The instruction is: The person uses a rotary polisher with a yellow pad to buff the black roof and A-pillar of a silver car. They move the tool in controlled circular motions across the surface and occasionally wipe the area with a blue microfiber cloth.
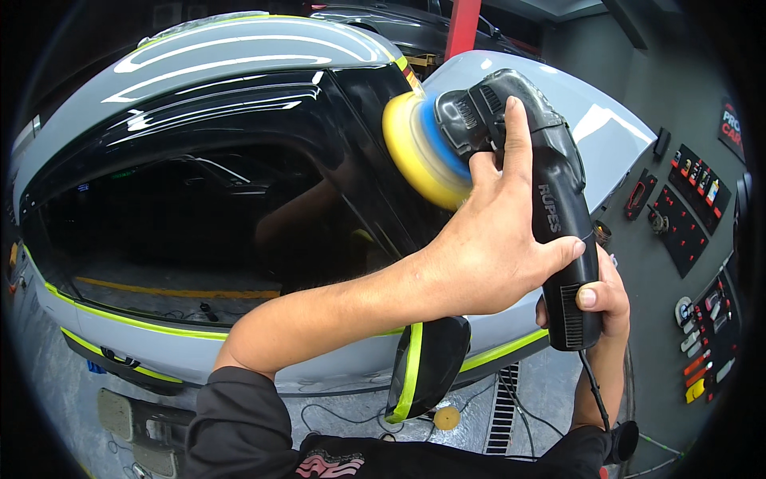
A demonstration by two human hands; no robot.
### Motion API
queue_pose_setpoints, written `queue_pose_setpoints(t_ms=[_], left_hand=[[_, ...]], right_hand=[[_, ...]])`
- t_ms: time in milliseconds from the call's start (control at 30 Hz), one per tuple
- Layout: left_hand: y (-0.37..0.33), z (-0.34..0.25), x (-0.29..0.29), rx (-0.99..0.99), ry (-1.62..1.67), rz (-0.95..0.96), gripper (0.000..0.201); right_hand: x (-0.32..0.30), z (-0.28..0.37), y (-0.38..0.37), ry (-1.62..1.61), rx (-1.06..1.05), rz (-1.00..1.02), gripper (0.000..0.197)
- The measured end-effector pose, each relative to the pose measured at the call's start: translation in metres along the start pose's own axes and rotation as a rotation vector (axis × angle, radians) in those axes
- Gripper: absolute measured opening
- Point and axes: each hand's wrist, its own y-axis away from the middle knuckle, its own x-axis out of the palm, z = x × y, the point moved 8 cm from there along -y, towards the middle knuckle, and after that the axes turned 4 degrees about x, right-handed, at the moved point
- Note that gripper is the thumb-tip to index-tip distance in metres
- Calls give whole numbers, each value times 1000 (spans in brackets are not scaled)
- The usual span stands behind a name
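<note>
A black electric polisher with a yellow foam pad on a blue backing is held at the car's black front pillar. The pad's edge faces the pillar and looks blurred; whether it touches is hard to tell. My left hand lies over the polisher's body, index finger stretched along its head and thumb on the barrel; the other fingers are partly hidden. Around the rear of the handle wraps my right hand, thumb on top. A black cord hangs from the handle's end.
The grey car carries lime-green tape along its edges. Its taped black side mirror juts out below my left forearm. Cords and a round yellow pad lie on the floor by a drain grate. Tool boards hang at right.
</note>
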Motion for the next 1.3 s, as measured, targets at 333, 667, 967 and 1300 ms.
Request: queue_pose_setpoints(t_ms=[333,667,967,1300], left_hand=[[-45,-3,-35,125,-33,-208,121],[-31,8,14,-4,-11,-91,124],[-62,-32,-75,81,-324,-83,55],[-100,-31,-50,-74,-550,91,54]], right_hand=[[-4,35,-48,-83,-42,219,75],[-32,5,-21,-51,47,133,84],[2,19,-72,-102,-170,350,70],[-13,-31,-45,-152,-128,253,86]])
